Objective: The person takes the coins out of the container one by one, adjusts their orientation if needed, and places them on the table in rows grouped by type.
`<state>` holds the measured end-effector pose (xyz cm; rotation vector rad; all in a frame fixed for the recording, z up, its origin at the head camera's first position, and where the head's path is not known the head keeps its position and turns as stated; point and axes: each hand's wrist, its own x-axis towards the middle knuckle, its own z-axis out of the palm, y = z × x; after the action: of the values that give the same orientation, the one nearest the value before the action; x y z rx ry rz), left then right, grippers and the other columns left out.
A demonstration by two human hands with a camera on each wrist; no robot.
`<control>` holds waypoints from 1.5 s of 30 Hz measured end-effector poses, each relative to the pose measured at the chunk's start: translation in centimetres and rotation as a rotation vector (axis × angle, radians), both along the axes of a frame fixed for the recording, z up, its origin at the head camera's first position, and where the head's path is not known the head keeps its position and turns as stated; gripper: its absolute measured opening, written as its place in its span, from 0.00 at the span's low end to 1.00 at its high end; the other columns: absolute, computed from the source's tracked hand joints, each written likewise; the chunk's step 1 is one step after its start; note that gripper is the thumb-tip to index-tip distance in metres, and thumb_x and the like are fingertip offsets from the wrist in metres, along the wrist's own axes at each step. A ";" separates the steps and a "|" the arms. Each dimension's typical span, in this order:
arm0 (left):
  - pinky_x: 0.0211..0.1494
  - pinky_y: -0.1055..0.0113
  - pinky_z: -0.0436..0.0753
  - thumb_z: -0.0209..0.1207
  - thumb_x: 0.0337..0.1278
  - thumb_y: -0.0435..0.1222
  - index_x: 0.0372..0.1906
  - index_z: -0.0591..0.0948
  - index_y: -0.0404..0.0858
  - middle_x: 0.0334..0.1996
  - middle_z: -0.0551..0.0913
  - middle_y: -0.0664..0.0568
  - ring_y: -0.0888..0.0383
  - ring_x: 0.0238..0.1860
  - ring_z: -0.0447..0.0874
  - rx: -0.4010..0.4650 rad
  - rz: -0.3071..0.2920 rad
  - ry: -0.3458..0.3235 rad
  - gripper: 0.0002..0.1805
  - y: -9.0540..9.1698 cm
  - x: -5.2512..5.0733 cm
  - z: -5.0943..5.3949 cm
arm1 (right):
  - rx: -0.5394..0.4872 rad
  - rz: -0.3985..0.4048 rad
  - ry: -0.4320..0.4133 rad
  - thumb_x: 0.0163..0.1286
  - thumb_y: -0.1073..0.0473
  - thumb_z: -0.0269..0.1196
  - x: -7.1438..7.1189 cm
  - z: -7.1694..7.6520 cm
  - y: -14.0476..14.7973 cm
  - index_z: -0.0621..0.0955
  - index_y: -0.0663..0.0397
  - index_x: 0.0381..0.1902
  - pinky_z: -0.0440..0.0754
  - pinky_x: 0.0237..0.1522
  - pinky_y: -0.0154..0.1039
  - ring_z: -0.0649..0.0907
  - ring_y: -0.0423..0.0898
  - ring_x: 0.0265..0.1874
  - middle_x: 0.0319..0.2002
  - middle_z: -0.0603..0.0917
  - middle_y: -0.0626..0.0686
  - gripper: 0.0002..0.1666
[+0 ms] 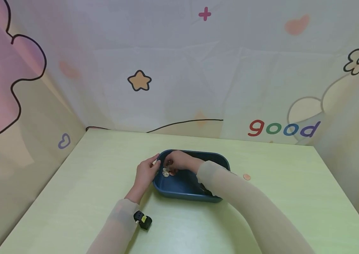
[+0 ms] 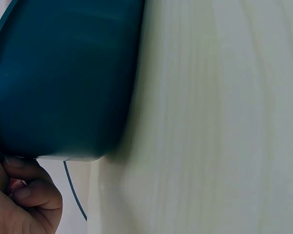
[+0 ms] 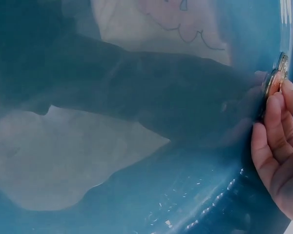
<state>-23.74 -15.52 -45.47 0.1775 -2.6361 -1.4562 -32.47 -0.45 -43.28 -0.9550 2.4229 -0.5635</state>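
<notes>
From the head view, we look down on a pale wooden counter point(image 1: 182, 229) with a dark blue tray point(image 1: 186, 195) in its middle, long side toward us. The left hand point(image 1: 146, 173) grips the tray's left end, thumb near the rim. The right hand point(image 1: 179, 161) reaches across the tray to its far left part, fingers bent downward inside. Right beside those fingers, we see shiny coins point(image 1: 165, 172) in the tray's left end. A copper coin point(image 1: 247, 176) lies flat on the counter, just to the right of the tray. Both arms wear pale sleeves point(image 1: 243, 194), and a small black box point(image 1: 143, 220) sits at the left cuff. Behind the counter hangs a printed cloth point(image 1: 179, 98) with an orange star point(image 1: 139, 80) and, farther right, the word "good" point(image 1: 284, 128) in coloured letters.

In the left wrist view, the tray's outer side fills the upper left. We find the left hand at the lower left, its fingers curled and pinching the tray's end at the rim. Bare wood grain covers the right.

In the right wrist view, we see the tray's glossy blue inside, with pale reflections and bright specks. At the right edge, the right hand pinches at least two coins between thumb and fingers, close to the tray's wall.
</notes>
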 end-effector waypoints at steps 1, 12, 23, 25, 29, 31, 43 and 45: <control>0.25 0.72 0.63 0.56 0.73 0.37 0.69 0.78 0.37 0.14 0.63 0.59 0.62 0.18 0.62 0.001 0.002 -0.003 0.23 0.0 0.0 0.0 | 0.000 -0.004 -0.012 0.74 0.66 0.61 0.0 0.0 0.0 0.85 0.63 0.52 0.84 0.36 0.34 0.85 0.41 0.27 0.34 0.90 0.58 0.13; 0.25 0.72 0.66 0.57 0.72 0.36 0.68 0.78 0.37 0.14 0.66 0.58 0.63 0.18 0.65 0.021 0.013 -0.011 0.22 0.0 0.1 -0.5 | 0.016 -0.001 -0.059 0.73 0.66 0.62 0.3 0.0 -0.2 0.85 0.61 0.36 0.86 0.39 0.34 0.85 0.40 0.27 0.32 0.90 0.57 0.06; 0.25 0.72 0.66 0.57 0.73 0.37 0.68 0.78 0.38 0.15 0.66 0.58 0.62 0.20 0.65 0.031 0.019 -0.019 0.23 -0.1 0.0 -0.4 | 0.060 0.025 -0.057 0.69 0.66 0.67 0.3 0.2 -0.3 0.84 0.62 0.41 0.84 0.42 0.34 0.84 0.41 0.31 0.37 0.90 0.57 0.05; 0.25 0.72 0.65 0.57 0.73 0.36 0.68 0.78 0.37 0.15 0.67 0.58 0.63 0.19 0.65 0.029 0.016 -0.007 0.22 -0.1 0.0 -0.5 | 0.056 0.021 -0.052 0.69 0.66 0.67 0.2 0.1 -0.3 0.85 0.62 0.39 0.85 0.42 0.34 0.84 0.41 0.30 0.36 0.90 0.57 0.04; 0.24 0.72 0.65 0.57 0.72 0.36 0.67 0.79 0.37 0.15 0.66 0.58 0.63 0.18 0.65 0.025 0.014 0.005 0.22 -0.1 -0.1 -0.5 | 0.030 0.021 -0.060 0.71 0.67 0.65 0.0 0.3 -0.1 0.85 0.62 0.36 0.86 0.42 0.35 0.88 0.43 0.31 0.35 0.90 0.58 0.03; 0.24 0.72 0.65 0.58 0.72 0.36 0.67 0.79 0.37 0.15 0.66 0.58 0.63 0.18 0.65 0.026 0.010 0.002 0.22 -0.1 -0.1 -0.6 | 0.018 0.029 -0.055 0.72 0.66 0.63 -0.1 0.5 0.3 0.85 0.62 0.35 0.86 0.42 0.35 0.89 0.43 0.31 0.35 0.90 0.57 0.05; 0.23 0.72 0.66 0.57 0.72 0.36 0.68 0.78 0.36 0.13 0.67 0.59 0.64 0.17 0.65 0.022 0.007 0.020 0.23 -0.1 -0.3 -0.5 | -0.122 0.002 -0.001 0.73 0.59 0.65 0.1 6.2 3.6 0.84 0.59 0.36 0.76 0.35 0.31 0.78 0.39 0.27 0.28 0.83 0.49 0.08; 0.24 0.72 0.65 0.58 0.72 0.36 0.68 0.78 0.37 0.13 0.66 0.59 0.64 0.17 0.65 0.019 0.015 0.012 0.22 0.0 -0.3 -0.4 | -0.170 -0.030 -0.024 0.73 0.59 0.65 0.6 7.1 4.8 0.84 0.60 0.37 0.83 0.40 0.34 0.80 0.40 0.29 0.29 0.84 0.50 0.09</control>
<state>-24.01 -15.57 -45.84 0.1892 -2.6063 -1.4732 -31.90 4.34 -36.22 -0.9753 2.4012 -0.7974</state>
